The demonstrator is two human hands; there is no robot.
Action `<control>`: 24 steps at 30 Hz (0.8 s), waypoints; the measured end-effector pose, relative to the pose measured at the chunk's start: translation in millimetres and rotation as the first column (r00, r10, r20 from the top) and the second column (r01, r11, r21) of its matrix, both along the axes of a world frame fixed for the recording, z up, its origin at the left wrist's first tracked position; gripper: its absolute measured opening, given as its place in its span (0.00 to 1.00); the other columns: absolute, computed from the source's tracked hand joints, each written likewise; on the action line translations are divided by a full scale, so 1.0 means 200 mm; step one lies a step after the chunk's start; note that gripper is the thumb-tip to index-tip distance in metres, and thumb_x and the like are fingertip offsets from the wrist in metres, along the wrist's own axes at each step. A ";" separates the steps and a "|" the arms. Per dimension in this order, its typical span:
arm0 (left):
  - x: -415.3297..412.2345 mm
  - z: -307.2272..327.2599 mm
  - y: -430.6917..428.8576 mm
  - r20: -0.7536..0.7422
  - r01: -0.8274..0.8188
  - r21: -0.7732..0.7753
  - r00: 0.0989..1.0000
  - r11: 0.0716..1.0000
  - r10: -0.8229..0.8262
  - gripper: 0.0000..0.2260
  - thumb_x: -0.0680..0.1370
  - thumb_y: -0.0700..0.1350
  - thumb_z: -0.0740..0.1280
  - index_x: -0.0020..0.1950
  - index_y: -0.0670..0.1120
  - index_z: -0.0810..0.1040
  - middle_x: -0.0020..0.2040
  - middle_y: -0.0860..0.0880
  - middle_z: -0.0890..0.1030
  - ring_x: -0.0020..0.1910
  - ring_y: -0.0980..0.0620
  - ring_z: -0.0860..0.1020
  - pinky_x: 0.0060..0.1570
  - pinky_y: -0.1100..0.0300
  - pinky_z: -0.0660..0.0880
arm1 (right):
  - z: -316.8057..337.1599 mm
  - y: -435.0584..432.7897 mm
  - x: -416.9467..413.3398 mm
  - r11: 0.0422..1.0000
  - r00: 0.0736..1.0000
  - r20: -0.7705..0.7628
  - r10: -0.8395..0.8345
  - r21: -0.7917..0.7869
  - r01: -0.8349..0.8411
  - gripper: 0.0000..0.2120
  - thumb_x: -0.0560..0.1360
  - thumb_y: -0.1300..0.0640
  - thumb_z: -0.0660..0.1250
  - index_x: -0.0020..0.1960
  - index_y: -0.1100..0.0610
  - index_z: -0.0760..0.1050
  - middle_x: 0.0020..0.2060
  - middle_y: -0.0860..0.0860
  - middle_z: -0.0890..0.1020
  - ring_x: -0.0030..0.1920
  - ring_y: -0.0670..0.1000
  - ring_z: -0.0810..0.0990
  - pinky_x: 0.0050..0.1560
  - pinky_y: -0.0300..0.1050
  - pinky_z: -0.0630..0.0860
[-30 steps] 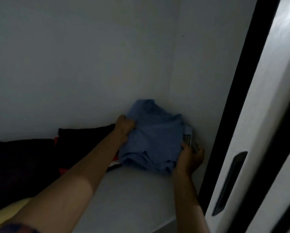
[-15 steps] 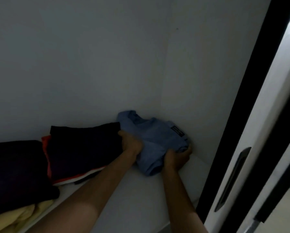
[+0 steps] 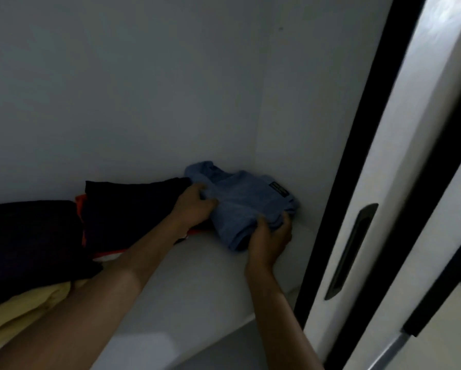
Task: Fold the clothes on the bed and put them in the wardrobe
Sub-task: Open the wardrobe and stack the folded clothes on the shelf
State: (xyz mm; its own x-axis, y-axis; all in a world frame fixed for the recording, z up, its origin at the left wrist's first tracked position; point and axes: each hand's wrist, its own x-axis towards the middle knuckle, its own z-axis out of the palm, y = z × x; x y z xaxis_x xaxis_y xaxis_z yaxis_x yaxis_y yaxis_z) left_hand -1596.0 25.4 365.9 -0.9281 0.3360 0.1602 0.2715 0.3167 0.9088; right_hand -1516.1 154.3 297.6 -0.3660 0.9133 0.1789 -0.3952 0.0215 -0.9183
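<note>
Now the person is setting the blue garment [image 3: 242,206] in the wardrobe shelf [image 3: 197,276] corner, at 3 o'clock from the dark pile [image 3: 133,209]. The left hand [image 3: 194,206] is gripping its 9 o'clock edge, the right hand [image 3: 270,236] its 5 o'clock edge, probably to hold the fold shut.

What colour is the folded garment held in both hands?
The folded garment is blue, seen in the head view.
</note>
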 end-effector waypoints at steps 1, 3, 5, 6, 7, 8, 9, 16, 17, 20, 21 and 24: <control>0.03 -0.03 -0.04 -0.127 -0.023 -0.041 0.992 0.999 0.018 0.16 0.77 0.43 0.70 0.65 0.47 0.76 0.62 0.45 0.79 0.57 0.49 0.79 0.60 0.54 0.77 | 0.01 -0.05 0.05 0.999 0.999 0.003 0.048 0.010 -0.048 0.26 0.74 0.60 0.71 0.71 0.55 0.71 0.69 0.53 0.71 0.68 0.57 0.73 0.69 0.59 0.73; 0.14 -0.07 -0.10 -0.303 -0.017 -0.075 0.953 0.997 -0.007 0.08 0.77 0.38 0.69 0.55 0.47 0.81 0.52 0.48 0.83 0.47 0.59 0.80 0.50 0.68 0.76 | 0.03 -0.15 0.19 0.968 0.988 0.030 0.152 0.199 -0.155 0.24 0.72 0.54 0.70 0.67 0.48 0.72 0.65 0.45 0.70 0.68 0.53 0.72 0.69 0.55 0.72; 0.24 -0.10 -0.14 -0.380 0.025 -0.072 0.924 0.997 -0.051 0.06 0.77 0.36 0.69 0.48 0.47 0.83 0.45 0.49 0.85 0.41 0.60 0.81 0.43 0.66 0.76 | 0.05 -0.22 0.33 0.843 0.971 0.046 0.234 0.487 -0.227 0.18 0.73 0.52 0.70 0.62 0.48 0.75 0.63 0.44 0.72 0.66 0.51 0.74 0.64 0.54 0.76; 0.30 -0.12 -0.16 -0.402 0.018 -0.064 0.915 0.998 -0.043 0.06 0.77 0.36 0.69 0.47 0.46 0.83 0.43 0.50 0.85 0.41 0.57 0.82 0.43 0.63 0.77 | 0.05 -0.24 0.43 0.743 0.963 0.055 0.263 0.625 -0.239 0.15 0.74 0.55 0.71 0.59 0.49 0.77 0.61 0.46 0.75 0.62 0.50 0.76 0.59 0.52 0.78; 0.35 -0.13 -0.17 -0.416 0.013 -0.053 0.909 0.998 -0.034 0.08 0.77 0.35 0.69 0.47 0.48 0.83 0.43 0.51 0.85 0.42 0.56 0.82 0.44 0.63 0.77 | 0.06 -0.24 0.51 0.638 0.957 0.058 0.285 0.734 -0.235 0.11 0.74 0.59 0.72 0.56 0.52 0.79 0.57 0.48 0.78 0.57 0.48 0.79 0.53 0.48 0.79; 0.42 -0.15 -0.18 -0.430 -0.003 -0.049 0.903 0.999 -0.019 0.10 0.78 0.35 0.69 0.47 0.50 0.83 0.44 0.55 0.85 0.44 0.57 0.82 0.44 0.67 0.77 | 0.06 -0.22 0.59 0.541 0.950 0.077 0.302 0.807 -0.238 0.08 0.74 0.62 0.72 0.52 0.54 0.81 0.53 0.47 0.80 0.52 0.46 0.80 0.48 0.42 0.79; 0.48 -0.18 -0.19 -0.441 -0.019 -0.041 0.897 0.999 -0.001 0.12 0.78 0.35 0.69 0.47 0.53 0.82 0.44 0.59 0.84 0.45 0.60 0.81 0.44 0.70 0.75 | 0.06 -0.19 0.68 0.465 0.947 0.101 0.304 0.852 -0.240 0.05 0.75 0.62 0.72 0.50 0.55 0.82 0.50 0.47 0.82 0.47 0.44 0.81 0.42 0.39 0.78; 0.96 -0.09 0.03 -0.892 -0.204 -0.133 0.452 0.970 -0.027 0.07 0.77 0.44 0.68 0.47 0.44 0.84 0.46 0.49 0.83 0.45 0.49 0.79 0.44 0.52 0.75 | -0.03 0.33 0.99 0.541 0.971 -0.076 0.228 0.839 -0.062 0.12 0.76 0.60 0.69 0.59 0.59 0.78 0.52 0.51 0.79 0.43 0.51 0.80 0.34 0.41 0.77; 0.99 -0.04 0.04 -0.941 -0.220 -0.151 0.330 0.964 -0.072 0.06 0.77 0.43 0.68 0.46 0.43 0.84 0.46 0.47 0.83 0.44 0.47 0.79 0.43 0.50 0.74 | -0.04 0.37 0.97 0.551 0.974 -0.056 0.218 0.831 -0.075 0.16 0.76 0.59 0.69 0.63 0.59 0.76 0.54 0.51 0.77 0.46 0.52 0.80 0.36 0.43 0.79; 1.18 0.06 0.34 -0.979 -0.388 -0.202 0.057 0.899 -0.196 0.06 0.77 0.43 0.70 0.45 0.42 0.84 0.47 0.44 0.83 0.45 0.43 0.79 0.45 0.49 0.72 | -0.07 0.61 0.98 0.449 0.962 0.082 0.262 0.872 -0.196 0.27 0.75 0.57 0.70 0.73 0.58 0.69 0.59 0.52 0.75 0.54 0.53 0.79 0.50 0.47 0.81; 1.20 0.08 0.42 -0.968 -0.429 -0.223 -0.011 0.875 -0.252 0.05 0.77 0.43 0.69 0.45 0.43 0.84 0.48 0.44 0.83 0.47 0.43 0.79 0.48 0.49 0.72 | -0.08 0.63 0.97 0.388 0.954 0.128 0.271 0.893 -0.230 0.27 0.76 0.56 0.70 0.73 0.60 0.70 0.60 0.52 0.75 0.56 0.53 0.79 0.54 0.47 0.79; 1.24 0.09 0.67 -0.904 -0.569 -0.340 -0.021 0.748 -0.427 0.07 0.77 0.39 0.65 0.42 0.44 0.82 0.44 0.46 0.82 0.48 0.44 0.80 0.61 0.48 0.71 | -0.10 0.69 1.01 0.258 0.857 0.280 0.434 0.872 -0.416 0.21 0.77 0.54 0.69 0.67 0.61 0.74 0.58 0.50 0.76 0.53 0.49 0.78 0.53 0.46 0.79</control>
